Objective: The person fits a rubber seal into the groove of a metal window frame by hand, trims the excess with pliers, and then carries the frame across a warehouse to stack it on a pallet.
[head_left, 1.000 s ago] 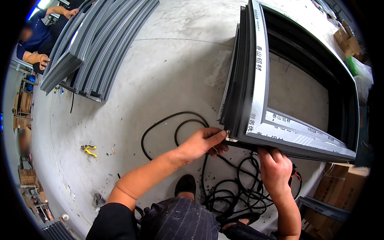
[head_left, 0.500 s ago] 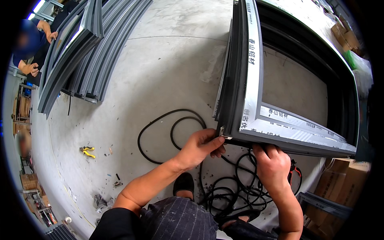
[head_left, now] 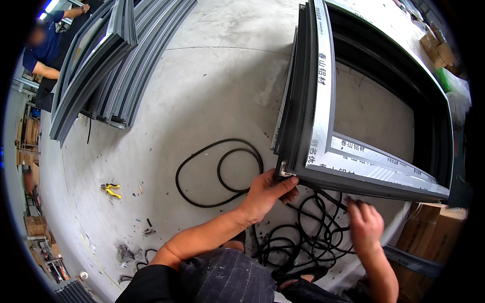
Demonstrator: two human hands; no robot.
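A dark grey aluminium window frame point(head_left: 323, 101) with white protective film stands at the right. My left hand point(head_left: 268, 196) is closed at its near left corner, thumb pressed against the edge beside a small metallic corner piece point(head_left: 286, 170). From there a black rubber strip point(head_left: 328, 197) runs below the frame's near side toward my right hand point(head_left: 366, 224). That hand is closed on the strip, apart from the frame. The fingertips of my left hand are partly hidden under the corner.
Loops of black strip point(head_left: 184, 166) lie on the concrete floor near my feet. Yellow-handled pliers point(head_left: 111, 190) rest at the left. Grey profiles point(head_left: 108, 86) are stacked at the upper left, with a person point(head_left: 48, 48) behind them. Cardboard boxes point(head_left: 429, 227) stand at the right.
My right hand has moved from the frame's lower edge down and right, drawing the strip away from it. My left hand has shifted slightly right and down at the corner.
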